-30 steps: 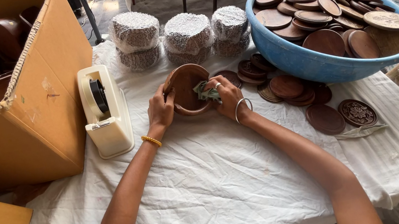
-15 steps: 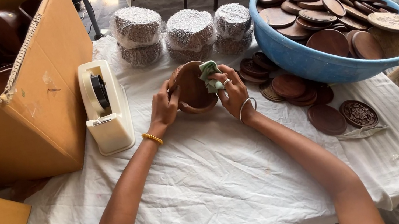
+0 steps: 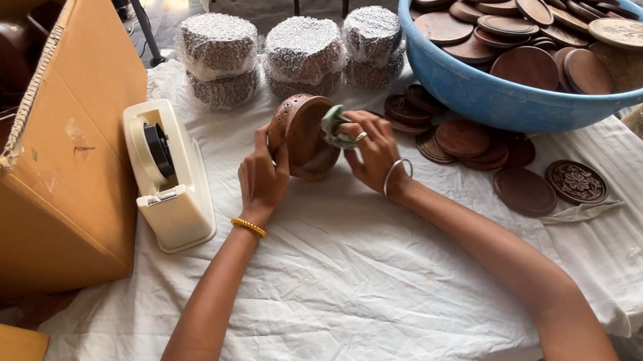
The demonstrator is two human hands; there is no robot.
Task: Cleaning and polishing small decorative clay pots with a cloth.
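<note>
My left hand [image 3: 262,175] grips a round brown clay pot [image 3: 302,133] tipped on its side above the white tablecloth [image 3: 341,291]. My right hand [image 3: 373,149] presses a small green cloth [image 3: 334,125] against the pot's outer surface. A yellow bangle sits on my left wrist and a silver bangle on my right. The pot's perforated top edge faces left and its far side is hidden by my fingers.
A cream tape dispenser [image 3: 167,177] stands left of my hands. A big cardboard box [image 3: 29,170] holds more brown pots. Foil-wrapped bundles [image 3: 304,56] sit behind. A blue basin [image 3: 518,93] full of brown lids is at right, with loose lids [image 3: 514,173] on the table.
The pot has turned from mouth-up to lying on its side. The green cloth has come out of the pot's inside and now sits on its outer wall.
</note>
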